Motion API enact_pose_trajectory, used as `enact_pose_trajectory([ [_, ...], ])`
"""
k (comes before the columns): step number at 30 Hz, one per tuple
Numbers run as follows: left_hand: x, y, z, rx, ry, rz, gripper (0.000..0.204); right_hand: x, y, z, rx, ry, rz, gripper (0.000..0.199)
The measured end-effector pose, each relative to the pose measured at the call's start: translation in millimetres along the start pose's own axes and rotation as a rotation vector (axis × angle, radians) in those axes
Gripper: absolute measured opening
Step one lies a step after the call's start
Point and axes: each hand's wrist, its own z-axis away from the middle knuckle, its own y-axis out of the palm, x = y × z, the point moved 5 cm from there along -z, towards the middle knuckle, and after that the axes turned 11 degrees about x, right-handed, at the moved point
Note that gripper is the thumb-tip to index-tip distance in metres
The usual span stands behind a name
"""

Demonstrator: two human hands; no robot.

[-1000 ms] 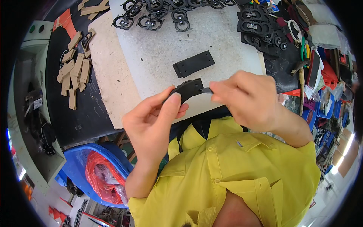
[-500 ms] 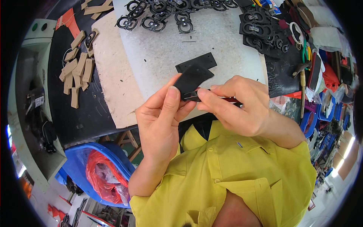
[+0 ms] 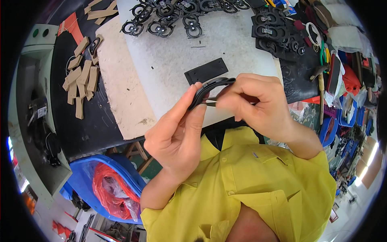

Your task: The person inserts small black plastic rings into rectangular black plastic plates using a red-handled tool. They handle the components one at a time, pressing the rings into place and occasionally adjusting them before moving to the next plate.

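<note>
My left hand (image 3: pixel 173 141) pinches a curved black strap-like piece (image 3: pixel 210 84) between thumb and fingers, with its edge turned toward me. My right hand (image 3: pixel 262 107) is closed on a slim dark tool (image 3: pixel 211 103), possibly tweezers. The tool's narrow end reaches to the underside of the piece near my left thumb; most of its handle is hidden in my fingers. Just beyond the held piece, a flat black rectangular piece (image 3: pixel 206 71) with small holes lies on the whitish board (image 3: pixel 161 60).
Black buckle-like parts (image 3: pixel 192 26) are gathered at the board's far edge, with black stacked parts (image 3: pixel 268 30) at the right. Tan strips (image 3: pixel 84 72) lie scattered at the left. A hammer (image 3: pixel 320 72) lies at the right; below left stands a blue bin (image 3: pixel 86 165) with red plastic.
My left hand has tilted the curved black piece from face-up to edge-on. My right hand has shifted slightly, and the tool now reaches beneath the piece.
</note>
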Motion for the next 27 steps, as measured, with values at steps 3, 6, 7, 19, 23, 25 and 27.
enact_pose_trajectory([
  [3, -2, -12, -3, -0.126, 0.078, -0.122, 0.023, -6, 1, 5, 0.065, 0.086, -0.334, 0.012],
  [6, -18, -6, -4, 0.096, 0.526, -0.58, 0.022, -17, 5, 4, 0.137, 0.346, -0.87, 0.019],
  [7, -18, 0, -3, 0.187, 0.647, -0.615, 0.021, -21, 11, 4, 0.155, 0.348, -1.044, 0.02],
  [19, 18, 0, -6, 0.197, -0.436, 0.347, 0.012, -28, 8, 8, 0.061, 0.269, -0.78, 0.02],
  [23, 13, 0, -59, 0.168, -0.086, -0.183, 0.015, -18, -48, 3, -0.293, 0.128, -0.401, 0.015],
  [25, 8, -4, -92, 0.104, -0.05, -0.617, 0.016, -34, -94, -1, -0.423, 0.08, -0.393, 0.017],
  [27, 7, 0, -116, 0.1, 0.069, -0.92, 0.017, -52, -127, -1, -0.469, 0.146, -0.289, 0.019],
])
